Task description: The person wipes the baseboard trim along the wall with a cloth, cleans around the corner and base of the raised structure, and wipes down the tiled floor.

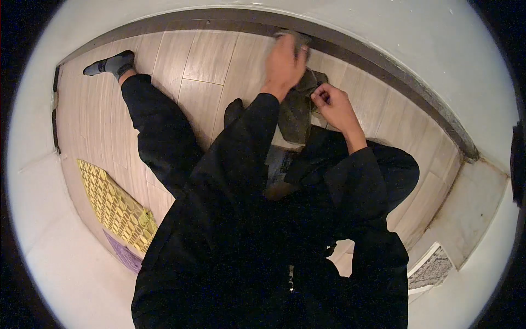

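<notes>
My left hand [285, 63] reaches forward to the dark baseboard, its fingers closed over a grey, cloth-like item [298, 39]. Motion smears that hand a little, and its grip hides most of the item. Closer to me, on the floor by my folded leg, lies a dark olive, shoe-like thing [295, 118]; its exact kind is unclear. My right hand [334, 107] is beside its far end, thumb and fingers pinched together. A thin cord-like loop [313, 77] shows near those fingertips, but I cannot make out what they hold.
I sit on a light wood-look floor [205, 66] with a dark baseboard [230, 19] along the wall. My outstretched foot wears a grey sock [112, 64]. A yellow patterned item [112, 203] and a purple one [123, 252] lie left; a grey-patterned panel [430, 268] is right.
</notes>
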The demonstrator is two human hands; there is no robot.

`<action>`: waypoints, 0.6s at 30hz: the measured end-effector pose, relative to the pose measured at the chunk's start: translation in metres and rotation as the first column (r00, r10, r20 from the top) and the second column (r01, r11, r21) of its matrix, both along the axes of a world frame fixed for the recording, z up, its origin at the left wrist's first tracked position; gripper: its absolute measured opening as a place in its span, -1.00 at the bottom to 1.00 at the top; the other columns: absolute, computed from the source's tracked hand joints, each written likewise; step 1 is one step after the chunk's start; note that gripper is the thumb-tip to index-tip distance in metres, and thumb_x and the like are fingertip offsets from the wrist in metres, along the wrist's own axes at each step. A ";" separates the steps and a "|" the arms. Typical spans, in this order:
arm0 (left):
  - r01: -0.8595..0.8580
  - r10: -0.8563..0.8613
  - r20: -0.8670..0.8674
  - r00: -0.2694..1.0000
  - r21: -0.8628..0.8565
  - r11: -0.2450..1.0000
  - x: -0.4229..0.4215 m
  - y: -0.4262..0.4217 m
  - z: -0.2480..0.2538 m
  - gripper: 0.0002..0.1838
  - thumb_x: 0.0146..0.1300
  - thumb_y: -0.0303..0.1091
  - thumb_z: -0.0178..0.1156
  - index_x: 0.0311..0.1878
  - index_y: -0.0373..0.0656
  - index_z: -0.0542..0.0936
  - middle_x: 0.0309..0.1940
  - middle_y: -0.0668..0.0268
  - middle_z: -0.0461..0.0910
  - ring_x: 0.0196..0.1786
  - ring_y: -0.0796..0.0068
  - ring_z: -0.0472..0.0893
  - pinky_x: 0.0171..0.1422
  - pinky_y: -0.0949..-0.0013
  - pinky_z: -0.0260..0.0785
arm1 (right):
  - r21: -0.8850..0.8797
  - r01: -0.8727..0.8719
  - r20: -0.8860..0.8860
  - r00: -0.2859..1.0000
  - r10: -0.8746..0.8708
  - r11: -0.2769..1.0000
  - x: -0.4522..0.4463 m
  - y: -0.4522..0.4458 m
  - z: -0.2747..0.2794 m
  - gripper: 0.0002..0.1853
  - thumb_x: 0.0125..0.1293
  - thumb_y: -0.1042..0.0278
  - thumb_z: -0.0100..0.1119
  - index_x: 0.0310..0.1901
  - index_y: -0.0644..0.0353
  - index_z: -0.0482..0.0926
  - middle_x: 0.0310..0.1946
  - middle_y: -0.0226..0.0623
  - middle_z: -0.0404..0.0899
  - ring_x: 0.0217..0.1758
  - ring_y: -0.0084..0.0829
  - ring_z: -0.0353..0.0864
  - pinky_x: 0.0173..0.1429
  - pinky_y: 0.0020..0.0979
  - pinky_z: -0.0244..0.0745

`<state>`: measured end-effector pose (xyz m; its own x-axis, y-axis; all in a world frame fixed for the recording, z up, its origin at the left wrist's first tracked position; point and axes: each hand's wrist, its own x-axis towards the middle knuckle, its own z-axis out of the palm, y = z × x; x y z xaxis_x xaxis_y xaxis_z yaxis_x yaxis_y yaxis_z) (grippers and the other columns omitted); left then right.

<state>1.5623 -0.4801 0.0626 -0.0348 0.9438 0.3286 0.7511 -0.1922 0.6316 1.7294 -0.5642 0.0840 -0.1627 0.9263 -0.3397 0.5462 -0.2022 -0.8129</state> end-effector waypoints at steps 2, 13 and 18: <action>-0.323 0.318 0.064 0.946 0.272 0.906 -0.014 0.015 -0.036 -0.68 0.39 -0.26 0.13 -0.06 -0.39 0.42 -0.12 -0.21 0.54 0.01 -0.27 0.55 0.14 -0.07 0.38 | 0.075 -0.022 -0.007 1.000 0.023 0.997 0.002 -0.003 -0.010 -0.82 0.36 0.32 0.27 -0.20 0.29 0.60 -0.46 -0.20 0.62 -0.40 -0.40 0.55 -0.21 -0.33 0.47; -0.481 0.398 0.438 0.806 0.093 0.872 0.004 0.035 0.010 -0.70 0.37 -0.41 0.11 -0.06 -0.50 0.34 -0.12 -0.32 0.47 -0.03 -0.38 0.47 0.11 -0.10 0.27 | 0.027 -0.112 0.118 0.987 0.108 0.993 -0.005 0.000 0.005 -0.80 0.33 0.32 0.25 -0.19 0.31 0.62 -0.37 0.00 0.66 -0.29 -0.09 0.65 -0.11 -0.16 0.53; -0.256 0.220 0.381 0.898 0.044 0.966 0.063 0.001 0.003 -0.68 0.35 -0.33 0.16 -0.06 -0.44 0.40 -0.18 -0.29 0.50 -0.07 -0.38 0.49 0.07 -0.10 0.32 | 0.084 -0.196 0.169 0.969 0.180 0.977 -0.010 -0.009 -0.003 -0.74 0.26 0.28 0.25 -0.16 0.32 0.66 -0.20 0.15 0.68 -0.04 0.21 0.63 0.09 0.01 0.54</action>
